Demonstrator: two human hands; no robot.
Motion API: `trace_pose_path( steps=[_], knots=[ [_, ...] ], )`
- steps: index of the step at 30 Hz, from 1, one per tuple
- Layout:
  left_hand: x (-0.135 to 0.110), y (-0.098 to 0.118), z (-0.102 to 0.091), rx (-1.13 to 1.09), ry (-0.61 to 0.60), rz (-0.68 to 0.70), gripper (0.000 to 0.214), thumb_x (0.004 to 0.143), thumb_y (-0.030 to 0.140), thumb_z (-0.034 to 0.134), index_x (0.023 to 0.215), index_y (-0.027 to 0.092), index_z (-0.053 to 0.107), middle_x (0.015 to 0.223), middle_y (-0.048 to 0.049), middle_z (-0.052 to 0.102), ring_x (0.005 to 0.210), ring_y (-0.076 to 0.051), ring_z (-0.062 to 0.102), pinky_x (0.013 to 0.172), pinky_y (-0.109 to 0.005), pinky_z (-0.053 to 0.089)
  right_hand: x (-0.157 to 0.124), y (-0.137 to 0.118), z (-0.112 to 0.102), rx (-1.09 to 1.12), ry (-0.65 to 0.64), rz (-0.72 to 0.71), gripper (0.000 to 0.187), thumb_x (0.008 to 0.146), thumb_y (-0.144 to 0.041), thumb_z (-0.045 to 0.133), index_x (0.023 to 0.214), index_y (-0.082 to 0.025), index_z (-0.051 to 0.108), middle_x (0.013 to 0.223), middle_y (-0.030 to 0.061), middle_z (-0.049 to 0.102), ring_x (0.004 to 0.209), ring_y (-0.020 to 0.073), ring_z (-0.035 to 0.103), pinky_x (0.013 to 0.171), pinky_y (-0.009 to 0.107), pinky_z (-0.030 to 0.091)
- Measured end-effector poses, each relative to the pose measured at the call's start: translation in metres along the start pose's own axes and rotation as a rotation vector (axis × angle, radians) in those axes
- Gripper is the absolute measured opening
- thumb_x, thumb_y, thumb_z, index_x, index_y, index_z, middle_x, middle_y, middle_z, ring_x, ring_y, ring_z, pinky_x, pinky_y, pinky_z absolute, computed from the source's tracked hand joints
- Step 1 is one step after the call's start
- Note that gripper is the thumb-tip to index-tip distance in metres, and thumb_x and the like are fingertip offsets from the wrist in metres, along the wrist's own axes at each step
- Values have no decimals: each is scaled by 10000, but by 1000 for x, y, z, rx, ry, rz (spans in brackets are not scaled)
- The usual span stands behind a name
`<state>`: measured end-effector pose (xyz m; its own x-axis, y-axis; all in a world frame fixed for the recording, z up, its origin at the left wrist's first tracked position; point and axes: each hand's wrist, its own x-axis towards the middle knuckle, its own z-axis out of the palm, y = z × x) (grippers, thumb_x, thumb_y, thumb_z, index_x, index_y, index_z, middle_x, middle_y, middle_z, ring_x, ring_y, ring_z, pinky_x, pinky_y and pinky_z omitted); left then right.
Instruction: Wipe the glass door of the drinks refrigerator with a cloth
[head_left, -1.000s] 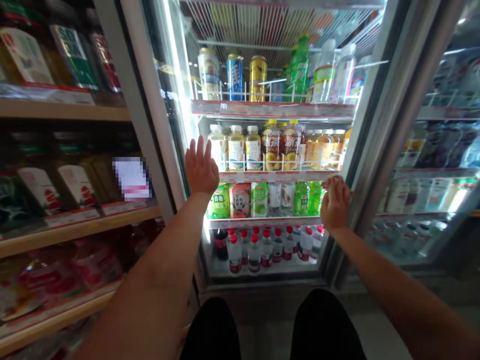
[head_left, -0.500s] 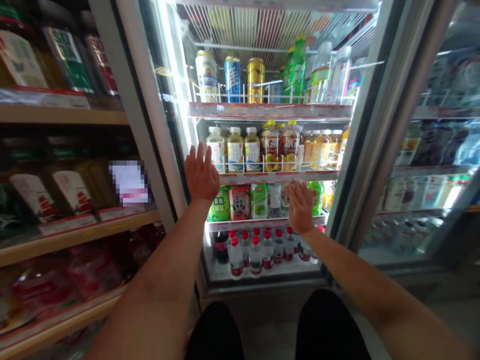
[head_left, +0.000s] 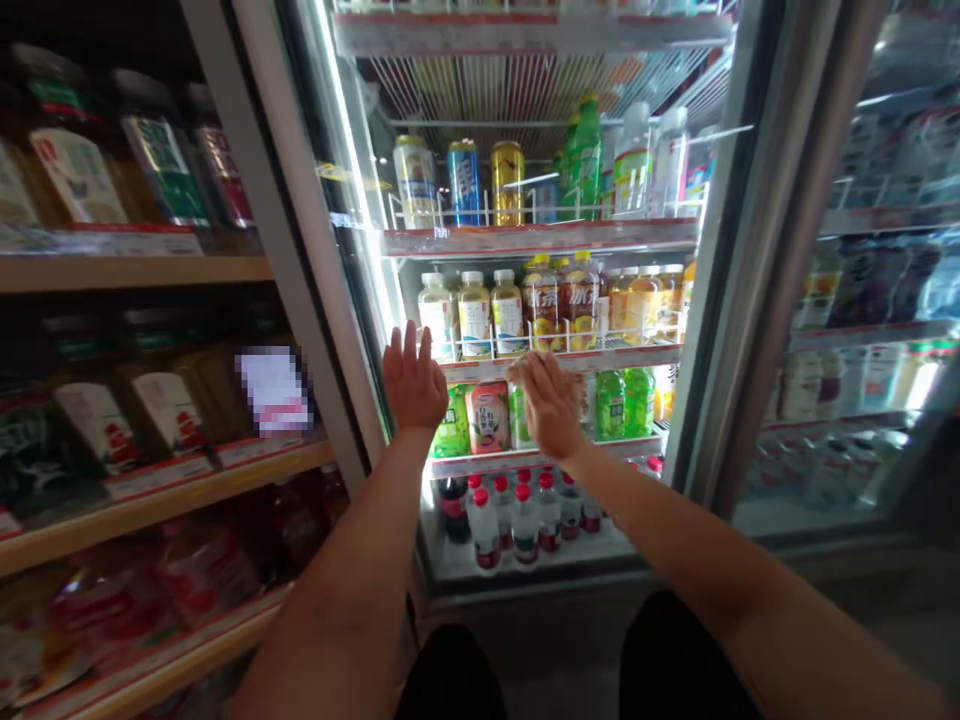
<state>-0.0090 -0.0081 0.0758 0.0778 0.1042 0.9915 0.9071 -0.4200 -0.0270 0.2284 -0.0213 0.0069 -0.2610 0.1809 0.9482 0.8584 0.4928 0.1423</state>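
Observation:
My left hand (head_left: 415, 388) lies flat with its fingers spread against the glass door (head_left: 442, 100) of a lit drinks cooler, near the door's left side. My right hand (head_left: 553, 408) is pressed to the same glass, at the height of the lower-middle shelf. Under its fingers is a pale crumpled cloth (head_left: 518, 372), mostly hidden by the hand. Behind the glass, a red drink pack (head_left: 488, 420) and green bottles (head_left: 625, 402) stand around the right hand. White-capped bottles (head_left: 473, 315) are just beyond my left fingertips.
On the left, wooden shelves (head_left: 135, 272) hold several bottles. A metal door frame (head_left: 757, 290) runs up the right, with another glass-fronted cooler (head_left: 832, 370) beyond it. Red-capped bottles (head_left: 525, 525) stand at the bottom of the lit cooler. My dark-clad knees (head_left: 450, 670) are below.
My right hand has slid left across the glass with the cloth, closer to my left hand. My left hand stays at the same part of the door. The view has tilted up slightly.

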Motion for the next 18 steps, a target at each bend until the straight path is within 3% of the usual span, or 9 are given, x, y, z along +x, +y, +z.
trace_pose_path(
  steps=[4,6,8,11,13,14,18],
  knots=[
    [-6,0,0,-10,-1,-9,543,1001,252,387,1530,148,447,1613,-127,359,1560,-238,131,1279,-480,140,-19,-19,9,63,-194,-356,607,964,-106,489,1553,-220,402,1603,22,409,1549,227,258,1269,440,242],
    [-8,0,0,-14,-7,-13,540,1006,248,380,1533,153,441,1616,-120,355,1562,-238,127,1280,-481,138,-10,-13,5,62,-209,-416,587,966,-88,476,1528,-252,442,1582,1,443,1536,197,292,1274,423,222],
    [-8,0,0,-16,-7,-16,539,1006,244,380,1534,159,439,1616,-115,359,1562,-238,127,1280,-482,137,9,-2,-3,32,-133,-354,549,990,-101,448,1510,-279,469,1566,-14,468,1537,188,290,1285,427,174],
    [-10,0,0,-18,-8,-15,545,1001,229,383,1538,155,434,1616,-116,358,1562,-242,130,1280,-488,137,36,7,-11,-14,26,-98,514,1019,-139,418,1515,-263,468,1581,9,448,1553,209,246,1281,444,149],
    [-12,-1,1,-31,-7,-10,548,999,223,385,1539,145,432,1618,-122,352,1562,-249,128,1280,-491,137,37,3,-9,-10,46,7,522,1021,-151,423,1536,-235,440,1596,38,424,1561,226,220,1272,451,173],
    [-13,-1,1,-39,-5,-8,547,1000,224,385,1539,141,433,1619,-125,349,1562,-252,128,1281,-491,136,32,-1,-6,5,14,-9,532,1016,-148,432,1541,-232,431,1596,44,424,1562,231,217,1268,454,186],
    [-21,-2,2,-27,-18,-8,549,1006,228,372,1544,133,424,1625,-133,329,1564,-255,116,1281,-499,133,-3,-14,9,101,-220,-427,498,1001,-152,485,1484,-273,506,1538,10,507,1510,193,350,1238,410,281]
  ],
)
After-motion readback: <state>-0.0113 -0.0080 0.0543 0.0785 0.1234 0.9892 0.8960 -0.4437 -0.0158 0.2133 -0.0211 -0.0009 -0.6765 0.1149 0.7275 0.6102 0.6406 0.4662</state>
